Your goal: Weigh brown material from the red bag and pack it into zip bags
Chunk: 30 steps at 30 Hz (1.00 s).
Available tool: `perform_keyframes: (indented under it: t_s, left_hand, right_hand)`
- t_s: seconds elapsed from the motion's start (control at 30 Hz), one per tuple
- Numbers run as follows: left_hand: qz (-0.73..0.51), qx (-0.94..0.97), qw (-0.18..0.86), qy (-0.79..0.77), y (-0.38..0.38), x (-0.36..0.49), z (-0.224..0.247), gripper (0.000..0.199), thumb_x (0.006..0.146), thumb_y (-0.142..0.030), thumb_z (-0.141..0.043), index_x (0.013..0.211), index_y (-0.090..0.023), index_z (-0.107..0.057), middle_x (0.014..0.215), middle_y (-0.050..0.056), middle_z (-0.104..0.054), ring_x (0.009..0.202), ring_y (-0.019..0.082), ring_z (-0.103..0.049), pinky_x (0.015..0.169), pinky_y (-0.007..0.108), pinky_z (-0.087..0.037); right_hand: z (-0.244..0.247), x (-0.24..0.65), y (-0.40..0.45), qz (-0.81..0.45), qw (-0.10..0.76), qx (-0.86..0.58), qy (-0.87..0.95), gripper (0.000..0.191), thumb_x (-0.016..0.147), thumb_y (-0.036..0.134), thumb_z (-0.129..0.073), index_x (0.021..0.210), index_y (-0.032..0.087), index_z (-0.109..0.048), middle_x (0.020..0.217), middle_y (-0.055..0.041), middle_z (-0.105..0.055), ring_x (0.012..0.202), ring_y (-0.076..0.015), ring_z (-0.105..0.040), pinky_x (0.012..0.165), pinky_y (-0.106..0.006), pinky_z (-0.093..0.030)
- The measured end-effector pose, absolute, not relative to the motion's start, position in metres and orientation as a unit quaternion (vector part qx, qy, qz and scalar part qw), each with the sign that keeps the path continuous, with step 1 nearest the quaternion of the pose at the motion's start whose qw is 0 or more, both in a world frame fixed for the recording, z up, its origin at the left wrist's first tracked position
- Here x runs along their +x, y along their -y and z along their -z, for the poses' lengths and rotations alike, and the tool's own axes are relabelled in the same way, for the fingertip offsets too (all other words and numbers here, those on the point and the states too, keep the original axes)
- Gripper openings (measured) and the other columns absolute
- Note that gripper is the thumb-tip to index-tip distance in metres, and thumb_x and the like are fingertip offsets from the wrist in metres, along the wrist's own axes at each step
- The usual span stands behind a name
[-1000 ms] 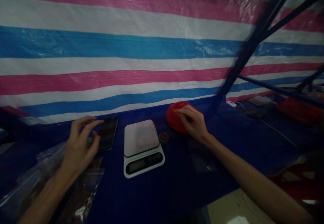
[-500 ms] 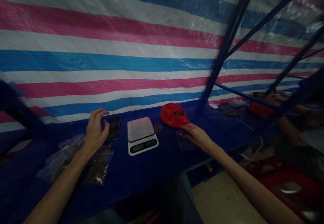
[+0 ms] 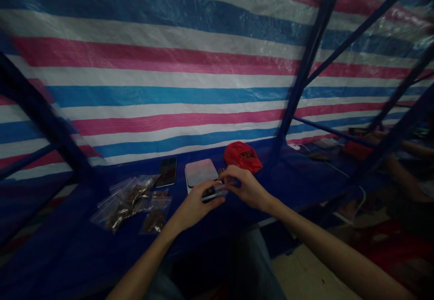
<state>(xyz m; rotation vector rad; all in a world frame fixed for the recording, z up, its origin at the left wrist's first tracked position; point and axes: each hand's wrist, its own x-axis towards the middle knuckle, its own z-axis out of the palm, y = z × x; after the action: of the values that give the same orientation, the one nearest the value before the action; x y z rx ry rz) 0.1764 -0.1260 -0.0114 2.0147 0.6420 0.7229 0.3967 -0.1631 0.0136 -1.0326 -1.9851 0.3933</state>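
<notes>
tarp (image 3: 169, 64): woven plastic, glossy | zip bags (image 3: 124, 202): clear, shiny plastic | scale top (image 3: 201, 172): smooth, matt

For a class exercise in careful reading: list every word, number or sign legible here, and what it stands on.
None can be read. The digital kitchen scale has its display hidden behind the left hand and right hand; the smartphone and zip bags show nothing legible.

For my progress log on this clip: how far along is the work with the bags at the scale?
Looks done: several clear zip bags with brown pieces lie left of the digital scale. In hand: the left hand and right hand hold a small clear bag in front of the scale. Left: the red plastic bag beyond the right hand holds brown pieces.
</notes>
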Motion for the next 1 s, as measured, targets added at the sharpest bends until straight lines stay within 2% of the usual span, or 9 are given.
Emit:
perform_keyframes:
  t_s: [0.13, 0.23, 0.3, 0.4, 0.47, 0.7, 0.83, 0.93, 1.0]
  left_hand:
    - [-0.315, 0.794, 0.442, -0.273, 0.127, 0.178, 0.020, 0.029, 0.095, -0.035, -0.067, 0.120, -0.022, -0.071, 0.113, 0.004, -0.073, 0.100, 0.021, -0.066, 0.093, 0.032, -0.049]
    - [-0.301, 0.796, 0.444, -0.279, 0.136, 0.180, 0.030, 0.021, 0.095, -0.028, -0.064, 0.114, -0.022, -0.072, 0.112, 0.004, -0.073, 0.102, 0.021, -0.065, 0.092, 0.030, -0.047]
    - [-0.287, 0.799, 0.438, -0.295, 0.140, 0.181, 0.034, 0.015, 0.096, -0.029, -0.063, 0.104, -0.021, -0.073, 0.102, 0.003, -0.073, 0.096, 0.020, -0.065, 0.085, 0.029, -0.045]
    - [-0.255, 0.802, 0.434, -0.324, 0.140, 0.178, 0.036, 0.020, 0.098, -0.037, -0.061, 0.093, -0.020, -0.071, 0.089, 0.002, -0.069, 0.085, 0.018, -0.061, 0.076, 0.028, -0.041]
    - [-0.244, 0.802, 0.429, -0.336, 0.137, 0.177, 0.035, 0.023, 0.098, -0.038, -0.059, 0.091, -0.019, -0.069, 0.088, 0.002, -0.067, 0.083, 0.018, -0.059, 0.075, 0.028, -0.039]
    - [-0.235, 0.797, 0.440, -0.341, 0.133, 0.185, 0.033, 0.009, 0.093, -0.028, -0.062, 0.092, -0.019, -0.064, 0.089, 0.001, -0.066, 0.082, 0.016, -0.057, 0.073, 0.026, -0.040]
    - [-0.222, 0.788, 0.467, -0.334, 0.138, 0.194, 0.033, 0.013, 0.094, -0.030, -0.061, 0.094, -0.019, -0.067, 0.088, 0.001, -0.067, 0.079, 0.015, -0.056, 0.070, 0.025, -0.040]
    - [-0.191, 0.779, 0.485, -0.348, 0.139, 0.199, 0.031, 0.021, 0.095, -0.038, -0.062, 0.095, -0.019, -0.071, 0.072, -0.002, -0.061, 0.066, 0.013, -0.051, 0.060, 0.024, -0.035]
    - [-0.187, 0.787, 0.458, -0.369, 0.133, 0.196, 0.024, 0.026, 0.094, -0.045, -0.064, 0.093, -0.020, -0.073, 0.063, -0.004, -0.055, 0.060, 0.012, -0.047, 0.057, 0.024, -0.031]
  right_hand:
    - [-0.002, 0.382, 0.162, -0.223, 0.430, -0.412, 0.771, 0.021, 0.087, 0.013, -0.077, 0.105, 0.019, -0.068, 0.091, -0.0004, -0.063, 0.083, -0.0152, -0.059, 0.076, -0.027, -0.045]
    - [0.007, 0.381, 0.168, -0.250, 0.406, -0.421, 0.772, 0.025, 0.086, 0.006, -0.074, 0.106, 0.020, -0.067, 0.096, -0.0005, -0.064, 0.088, -0.0149, -0.060, 0.079, -0.026, -0.045]
    - [0.010, 0.383, 0.174, -0.257, 0.395, -0.434, 0.768, 0.027, 0.085, 0.003, -0.073, 0.105, 0.020, -0.067, 0.097, -0.0003, -0.063, 0.090, -0.0147, -0.060, 0.079, -0.025, -0.045]
    - [0.015, 0.390, 0.179, -0.266, 0.402, -0.457, 0.748, 0.023, 0.083, 0.007, -0.078, 0.099, 0.019, -0.066, 0.093, 0.0008, -0.063, 0.087, -0.0146, -0.060, 0.078, -0.025, -0.045]
    - [0.019, 0.396, 0.178, -0.286, 0.396, -0.460, 0.742, 0.022, 0.083, 0.011, -0.080, 0.098, 0.020, -0.067, 0.093, 0.0006, -0.063, 0.087, -0.0147, -0.061, 0.078, -0.026, -0.045]
    - [0.028, 0.400, 0.173, -0.325, 0.398, -0.452, 0.729, 0.016, 0.086, 0.022, -0.080, 0.090, 0.019, -0.065, 0.092, 0.0000, -0.062, 0.086, -0.0147, -0.059, 0.076, -0.026, -0.045]
    - [0.028, 0.403, 0.173, -0.342, 0.394, -0.459, 0.719, 0.029, 0.081, 0.019, -0.084, 0.102, 0.020, -0.065, 0.098, 0.0000, -0.065, 0.089, -0.0156, -0.060, 0.079, -0.026, -0.046]
    - [0.023, 0.422, 0.166, -0.342, 0.358, -0.471, 0.730, 0.014, 0.087, 0.013, -0.074, 0.097, 0.019, -0.067, 0.094, -0.0003, -0.067, 0.086, -0.0152, -0.062, 0.077, -0.025, -0.047]
    - [0.020, 0.445, 0.157, -0.301, 0.317, -0.502, 0.746, 0.012, 0.089, 0.008, -0.067, 0.093, 0.018, -0.068, 0.095, -0.0018, -0.068, 0.086, -0.0160, -0.063, 0.077, -0.026, -0.047]
